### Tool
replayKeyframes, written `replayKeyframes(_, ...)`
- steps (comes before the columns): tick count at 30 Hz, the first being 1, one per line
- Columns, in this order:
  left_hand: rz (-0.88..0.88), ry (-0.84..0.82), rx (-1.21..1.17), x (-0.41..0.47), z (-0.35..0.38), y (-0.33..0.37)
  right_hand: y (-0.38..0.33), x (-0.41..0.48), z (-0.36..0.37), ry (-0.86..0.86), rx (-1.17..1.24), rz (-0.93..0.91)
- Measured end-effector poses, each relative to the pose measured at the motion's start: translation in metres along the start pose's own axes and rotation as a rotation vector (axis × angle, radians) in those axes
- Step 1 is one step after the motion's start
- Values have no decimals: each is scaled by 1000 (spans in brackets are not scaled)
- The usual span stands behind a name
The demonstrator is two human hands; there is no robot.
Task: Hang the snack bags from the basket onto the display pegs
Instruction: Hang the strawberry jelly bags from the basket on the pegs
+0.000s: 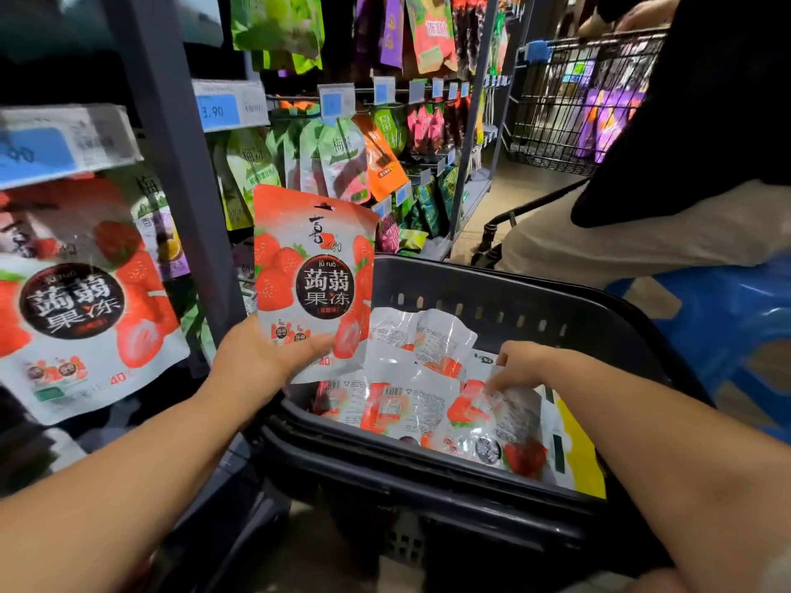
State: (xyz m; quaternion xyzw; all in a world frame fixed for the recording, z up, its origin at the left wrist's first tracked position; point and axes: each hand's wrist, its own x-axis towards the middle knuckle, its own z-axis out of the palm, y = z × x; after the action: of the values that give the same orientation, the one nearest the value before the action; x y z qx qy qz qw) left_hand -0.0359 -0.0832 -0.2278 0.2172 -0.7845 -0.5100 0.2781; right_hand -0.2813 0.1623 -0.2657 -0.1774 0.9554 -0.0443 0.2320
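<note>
Held bag: one strawberry konjac jelly bag (314, 271) stood upright, print forward, above the basket's left rim, with its hang slot free at the top.
Left hand: left hand (265, 357) gripped that bag by its bottom edge, thumb across the front.
Right hand: right hand (520, 363) was down in the basket, fingertips on a bag in the heap. Blur there; pinch or mere touch could not be told.
Basket: black plastic basket (492, 288) held a loose heap of matching bags (411, 404), mostly back side up.
Display: hung strawberry bag (81, 301) sat at left under a blue price label (38, 151), its peg hidden.
Risk: the low grip left the top floppy, so the slot would likely fold or miss the peg tip. The slick, overlapping bags might drag out together.
</note>
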Motion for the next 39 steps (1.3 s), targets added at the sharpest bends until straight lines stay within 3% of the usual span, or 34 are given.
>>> replayKeyframes(4, -6, -2, -29, -2, -1, 1, 10, 4, -6, 23, 162, -27)
replayKeyframes(11, 8, 20, -64, -1, -2, 0, 20, 7, -20, 65, 885, 26)
replayKeyframes(17, -1, 11, -69, -2, -1, 0, -11, 0, -10, 140, 1134, 185)
replayKeyframes(21, -4, 5, -79, -3, -2, 1, -32, 6, 4, 128, 1004, 164)
replayKeyframes(24, -6, 10, -80, -2, -2, 0, -44, 1, 7, 306, 522, 137)
replayKeyframes(27, 4, 3, -53, -2, -2, 0, -52, -7, 15, 443, 161, -123)
replayKeyframes(30, -11, 11, -79, -3, -3, 1, -60, -13, 22, 295, -52, -307)
replayKeyframes(33, -25, 13, -103, -4, -2, 3, -66, -15, 30, 185, -70, -331)
replayKeyframes(39, -39, 15, -82, -4, -3, 1, -71, -16, 44, 239, -12, -251)
